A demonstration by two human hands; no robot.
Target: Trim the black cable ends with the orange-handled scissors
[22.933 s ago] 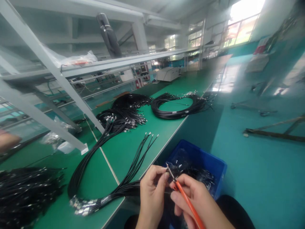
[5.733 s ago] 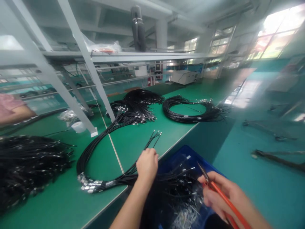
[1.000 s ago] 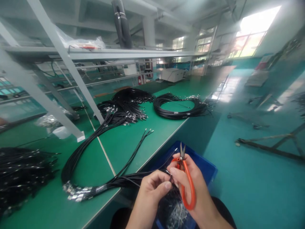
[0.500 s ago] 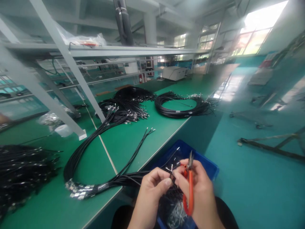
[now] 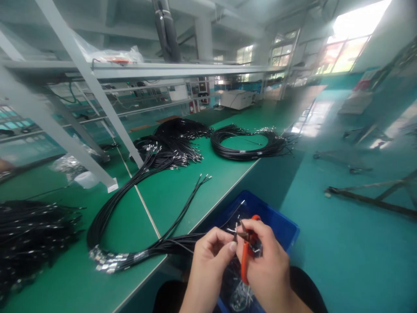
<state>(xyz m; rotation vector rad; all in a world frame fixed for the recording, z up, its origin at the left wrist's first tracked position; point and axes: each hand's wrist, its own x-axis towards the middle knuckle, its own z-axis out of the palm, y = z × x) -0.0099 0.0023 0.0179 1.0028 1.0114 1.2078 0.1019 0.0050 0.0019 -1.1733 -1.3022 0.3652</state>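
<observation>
My left hand [image 5: 210, 256] is closed in a pinch on the end of a thin black wire [image 5: 182, 240] that runs back to a bundle on the bench. My right hand [image 5: 265, 261] is wrapped round orange-handled snips [image 5: 245, 254], whose blades point left at the pinched wire tip. Both hands hover over a blue bin [image 5: 280, 224] holding black wires and metal scraps. A looped bundle of black wires with metal terminals [image 5: 110, 263] lies on the green bench [image 5: 169, 200] to the left of my hands.
Further coils of black wire [image 5: 250, 145] and a heap [image 5: 169, 148] lie on the bench behind. A big pile of wires [image 5: 29, 234] sits at the far left. Slanted white frame posts [image 5: 97, 108] rise from the bench. Teal floor lies to the right.
The snips have swung down from upright, so the blades now point left at the wire tip. My hands have stayed close together over the bin.
</observation>
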